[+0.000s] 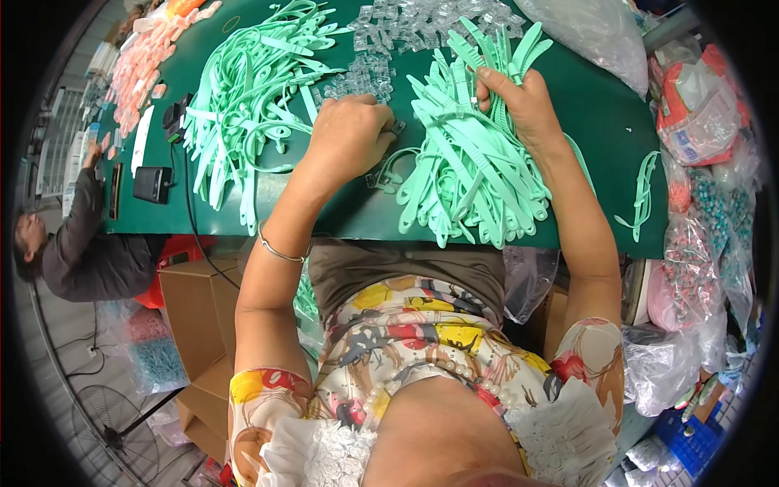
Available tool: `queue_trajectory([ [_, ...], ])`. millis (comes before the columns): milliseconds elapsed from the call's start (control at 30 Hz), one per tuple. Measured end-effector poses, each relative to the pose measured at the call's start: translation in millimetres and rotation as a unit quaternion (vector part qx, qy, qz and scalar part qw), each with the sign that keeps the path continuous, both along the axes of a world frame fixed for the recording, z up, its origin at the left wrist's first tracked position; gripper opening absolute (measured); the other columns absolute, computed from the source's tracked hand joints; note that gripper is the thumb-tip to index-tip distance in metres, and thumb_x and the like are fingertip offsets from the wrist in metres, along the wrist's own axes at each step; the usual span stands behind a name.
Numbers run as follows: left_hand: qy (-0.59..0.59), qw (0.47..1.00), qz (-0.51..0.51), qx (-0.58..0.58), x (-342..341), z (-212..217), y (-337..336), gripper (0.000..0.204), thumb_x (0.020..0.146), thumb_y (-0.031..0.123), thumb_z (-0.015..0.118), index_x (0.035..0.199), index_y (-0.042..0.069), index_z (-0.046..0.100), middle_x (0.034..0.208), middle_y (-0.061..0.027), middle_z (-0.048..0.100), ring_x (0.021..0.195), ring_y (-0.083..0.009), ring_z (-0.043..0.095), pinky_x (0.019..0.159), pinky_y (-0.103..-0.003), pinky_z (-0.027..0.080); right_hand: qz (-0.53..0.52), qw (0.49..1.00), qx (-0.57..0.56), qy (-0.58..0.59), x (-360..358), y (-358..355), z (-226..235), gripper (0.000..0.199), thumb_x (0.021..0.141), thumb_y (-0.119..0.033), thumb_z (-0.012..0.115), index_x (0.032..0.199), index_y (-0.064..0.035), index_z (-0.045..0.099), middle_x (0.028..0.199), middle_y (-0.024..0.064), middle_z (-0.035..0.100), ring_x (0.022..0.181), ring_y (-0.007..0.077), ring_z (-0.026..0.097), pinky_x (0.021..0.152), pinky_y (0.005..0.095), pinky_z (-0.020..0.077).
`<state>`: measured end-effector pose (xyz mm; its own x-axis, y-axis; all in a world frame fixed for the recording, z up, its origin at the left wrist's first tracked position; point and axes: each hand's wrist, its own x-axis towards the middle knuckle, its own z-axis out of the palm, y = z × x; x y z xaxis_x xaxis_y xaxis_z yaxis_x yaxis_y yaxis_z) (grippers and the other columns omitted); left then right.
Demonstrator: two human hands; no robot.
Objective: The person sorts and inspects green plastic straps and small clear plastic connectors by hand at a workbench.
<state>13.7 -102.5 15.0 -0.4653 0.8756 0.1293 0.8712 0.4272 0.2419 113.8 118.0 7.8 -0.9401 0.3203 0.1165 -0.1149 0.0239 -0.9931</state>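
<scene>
My left hand is closed, its back turned up, beside a heap of small clear plastic pieces. One clear plastic piece shows at its fingertips; the grip itself is partly hidden. My right hand pinches a mint-green strap between thumb and fingers, at the upper right of a thick pile of mint-green straps. The straps are flat and flexible, with holes and ridges along them. Just left of this pile, a looped strap end lies near a few loose clear pieces.
Another pile of green straps covers the left of the green table. Beyond it are peach-coloured pieces and a black box with a cable. Some straps lie far right, near bagged goods. A co-worker sits at left.
</scene>
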Motion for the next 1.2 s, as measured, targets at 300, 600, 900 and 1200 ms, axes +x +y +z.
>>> queue_trajectory([
  [300,0.024,0.999,0.020,0.016,6.0,-3.5,11.2,0.014,0.070,0.018,0.068,0.078,0.007,0.064,0.074,-0.0063,0.058,0.073,-0.0260,0.057,0.067,-0.037,0.038,0.011,1.000,-0.001,0.008,0.6,3.8,-1.1,0.020,0.081,-0.020,0.061,0.072,-0.0018,0.058,0.062,0.0032,0.055,0.056,0.0106,0.050,0.058,0.0251,0.0413],
  [600,-0.206,0.930,0.086,0.293,-3.0,-0.6,39.2,0.013,0.078,0.010,0.066,0.083,-0.001,0.060,0.066,-0.0014,0.061,0.059,-0.0039,0.054,0.051,-0.018,0.042,0.010,1.000,-0.025,-0.003,2.4,1.5,3.6,0.021,0.077,-0.020,0.067,0.069,-0.0018,0.059,0.063,0.0040,0.057,0.057,0.0094,0.051,0.057,0.0239,0.0419],
  [900,-0.229,0.887,0.065,0.396,0.8,0.5,67.4,0.012,0.077,0.003,0.068,0.086,-0.001,0.061,0.074,-0.0028,0.063,0.064,-0.0069,0.060,0.057,-0.018,0.047,0.017,0.999,-0.037,0.003,2.2,3.2,4.3,0.018,0.076,-0.017,0.065,0.072,-0.0008,0.059,0.063,0.0039,0.056,0.058,0.0105,0.052,0.058,0.0251,0.0423],
  [1200,-0.065,0.915,0.026,0.397,2.1,0.0,68.4,0.015,0.074,0.000,0.069,0.087,0.001,0.061,0.077,-0.0028,0.064,0.064,-0.0079,0.062,0.055,-0.021,0.049,0.001,1.000,-0.028,-0.004,2.0,2.0,4.2,0.021,0.075,-0.019,0.065,0.069,-0.0004,0.059,0.062,0.0034,0.056,0.057,0.0107,0.051,0.057,0.0259,0.0418],
])
